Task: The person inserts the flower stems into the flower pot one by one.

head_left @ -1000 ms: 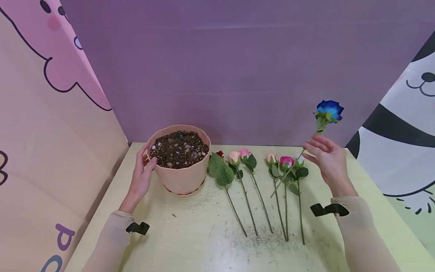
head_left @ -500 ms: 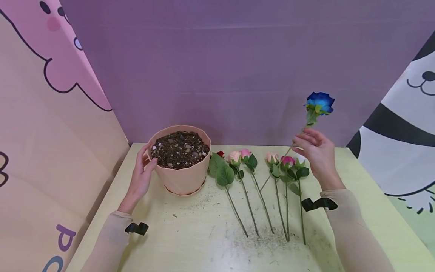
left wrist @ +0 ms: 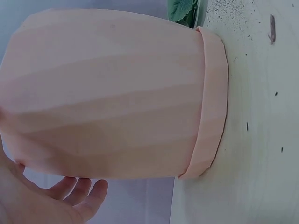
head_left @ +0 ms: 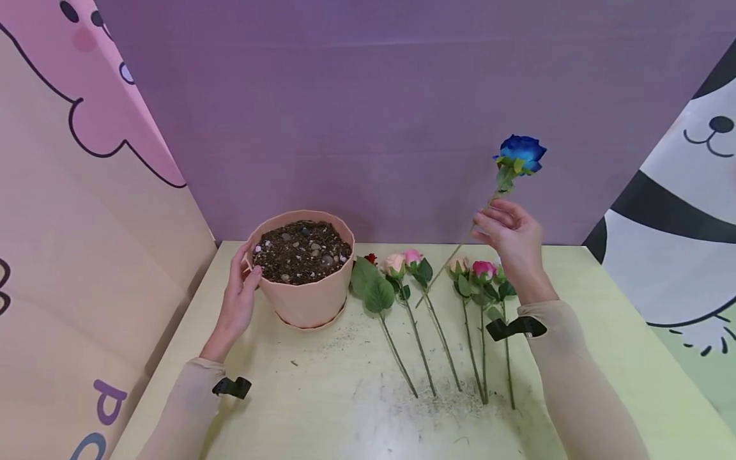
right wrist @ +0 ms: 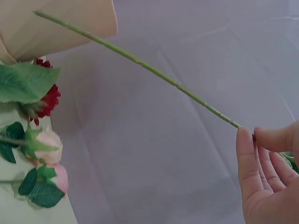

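Note:
My right hand [head_left: 508, 239] pinches the thin green stem of a blue rose [head_left: 520, 155] between thumb and fingers, just below its leaves. The bloom points up and to the right, while the bare stem slants down to the left over the flowers on the table. In the right wrist view the stem [right wrist: 140, 62] stretches towards the pot. At the left, my left hand [head_left: 238, 300] holds the side of a peach flowerpot [head_left: 307, 303], thumb at the rim. Dark soil [head_left: 301, 252] with small stones fills the pot, which stands upright on its saucer [left wrist: 215, 102].
Right of the pot, several artificial roses lie in a row, stems towards me: a red flower [right wrist: 49, 102], a peach rose [head_left: 394, 264], pink roses and others. Soil crumbs and stem bits dot the table [head_left: 287, 409]. A purple backdrop [head_left: 368, 128] rises behind.
My right hand has carried the blue rose to the left and upward, bringing its stem end closer to the pot. The left hand and the pot have stayed in place.

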Motion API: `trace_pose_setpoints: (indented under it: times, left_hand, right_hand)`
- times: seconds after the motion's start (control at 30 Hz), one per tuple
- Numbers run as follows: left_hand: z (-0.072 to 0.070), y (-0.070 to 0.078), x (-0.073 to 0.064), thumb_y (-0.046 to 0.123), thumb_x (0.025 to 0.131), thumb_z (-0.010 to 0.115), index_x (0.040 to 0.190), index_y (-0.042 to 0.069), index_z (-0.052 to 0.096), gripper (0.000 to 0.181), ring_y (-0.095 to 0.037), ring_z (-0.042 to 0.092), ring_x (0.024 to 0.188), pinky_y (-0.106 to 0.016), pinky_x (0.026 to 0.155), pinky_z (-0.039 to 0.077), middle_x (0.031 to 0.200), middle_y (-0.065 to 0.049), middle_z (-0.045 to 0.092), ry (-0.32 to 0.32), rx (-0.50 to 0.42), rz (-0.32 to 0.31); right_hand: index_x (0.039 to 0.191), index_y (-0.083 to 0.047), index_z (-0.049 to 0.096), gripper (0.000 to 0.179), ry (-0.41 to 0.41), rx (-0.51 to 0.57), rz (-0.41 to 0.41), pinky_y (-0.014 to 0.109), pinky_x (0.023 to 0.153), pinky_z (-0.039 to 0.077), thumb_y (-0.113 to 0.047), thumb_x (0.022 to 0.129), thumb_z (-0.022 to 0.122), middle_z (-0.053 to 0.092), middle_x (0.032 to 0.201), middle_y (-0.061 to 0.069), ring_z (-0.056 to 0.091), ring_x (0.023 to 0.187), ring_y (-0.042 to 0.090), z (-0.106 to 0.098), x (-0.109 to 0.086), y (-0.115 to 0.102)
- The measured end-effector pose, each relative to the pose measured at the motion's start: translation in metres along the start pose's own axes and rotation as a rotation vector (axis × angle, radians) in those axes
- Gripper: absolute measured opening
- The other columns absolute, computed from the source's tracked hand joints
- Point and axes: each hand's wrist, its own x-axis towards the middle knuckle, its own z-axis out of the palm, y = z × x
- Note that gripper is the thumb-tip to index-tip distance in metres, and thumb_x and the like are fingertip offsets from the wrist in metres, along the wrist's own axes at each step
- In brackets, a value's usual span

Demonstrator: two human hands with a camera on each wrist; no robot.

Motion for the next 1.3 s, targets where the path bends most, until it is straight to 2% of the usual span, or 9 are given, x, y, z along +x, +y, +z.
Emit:
trace_pose_setpoints:
  times: [0.07,0.17,0.37,0.53,0.73,0.83,1.07,1.3]
  left_hand:
    - [0.000,0.000,0.000,0.029,0.117,0.035,0.173,0.026,0.012,0.060,-0.036,0.043,0.147,-0.026,0.112,0.039,0.160,-0.025,0.035,0.001,0.001,-0.005]
    - [0.000,-0.002,0.001,0.029,0.117,0.035,0.173,0.026,0.012,0.061,-0.036,0.043,0.148,-0.037,0.115,0.038,0.162,-0.024,0.035,0.003,-0.004,-0.007]
    - [0.002,-0.003,0.002,0.029,0.117,0.035,0.172,0.026,0.012,0.060,-0.035,0.041,0.149,-0.046,0.119,0.037,0.167,-0.021,0.032,0.014,-0.014,0.002]
    - [0.003,-0.004,0.003,0.029,0.116,0.035,0.172,0.027,0.014,0.060,-0.031,0.042,0.145,-0.039,0.116,0.039,0.166,-0.021,0.033,0.033,-0.010,-0.002]
    - [0.003,-0.005,0.003,0.027,0.116,0.035,0.172,0.026,0.015,0.059,-0.033,0.042,0.145,-0.029,0.112,0.039,0.166,-0.022,0.031,0.037,-0.006,-0.002]
    - [0.003,-0.006,0.002,0.027,0.116,0.035,0.172,0.026,0.015,0.059,-0.033,0.042,0.146,-0.028,0.112,0.039,0.166,-0.022,0.030,0.035,-0.010,-0.002]
    - [0.003,-0.007,0.003,0.027,0.116,0.035,0.172,0.025,0.016,0.059,-0.033,0.041,0.147,-0.032,0.114,0.039,0.168,-0.022,0.029,0.039,-0.013,0.004]
    - [0.003,-0.006,0.002,0.027,0.116,0.036,0.172,0.026,0.016,0.059,-0.031,0.043,0.144,-0.020,0.107,0.039,0.165,-0.022,0.032,0.039,-0.011,0.004]
  right_hand:
    - [0.131,-0.010,0.060,0.044,0.000,0.004,-0.002,0.024,0.077,0.063,-0.003,0.093,0.080,0.073,0.113,0.001,0.077,0.094,0.011,0.005,0.001,-0.001]
    - [0.131,-0.010,0.061,0.043,0.000,0.001,-0.007,0.025,0.078,0.063,-0.005,0.093,0.081,0.073,0.113,0.000,0.076,0.097,0.012,0.013,0.001,-0.003]
    - [0.127,-0.008,0.062,0.039,-0.015,0.045,-0.036,0.026,0.079,0.064,-0.004,0.093,0.081,0.073,0.112,0.003,0.075,0.098,0.014,0.029,0.003,-0.006]
    - [0.124,-0.006,0.064,0.034,-0.035,0.059,-0.069,0.027,0.081,0.064,-0.004,0.094,0.079,0.074,0.110,0.004,0.075,0.100,0.017,0.040,0.004,-0.008]
    - [0.127,-0.004,0.064,0.033,-0.062,0.074,-0.072,0.027,0.084,0.063,-0.004,0.097,0.076,0.074,0.110,0.005,0.075,0.098,0.015,0.051,0.005,-0.011]
    - [0.127,-0.003,0.064,0.031,-0.073,0.100,-0.069,0.027,0.084,0.063,-0.004,0.098,0.075,0.074,0.108,0.005,0.075,0.098,0.015,0.057,0.006,-0.014]
    - [0.123,-0.002,0.066,0.025,-0.102,0.152,-0.097,0.027,0.089,0.063,-0.007,0.099,0.073,0.077,0.106,0.006,0.076,0.099,0.017,0.073,0.011,-0.022]
    - [0.122,-0.002,0.069,0.023,-0.107,0.152,-0.143,0.028,0.091,0.062,-0.008,0.100,0.073,0.078,0.105,0.007,0.076,0.101,0.020,0.090,0.014,-0.026]
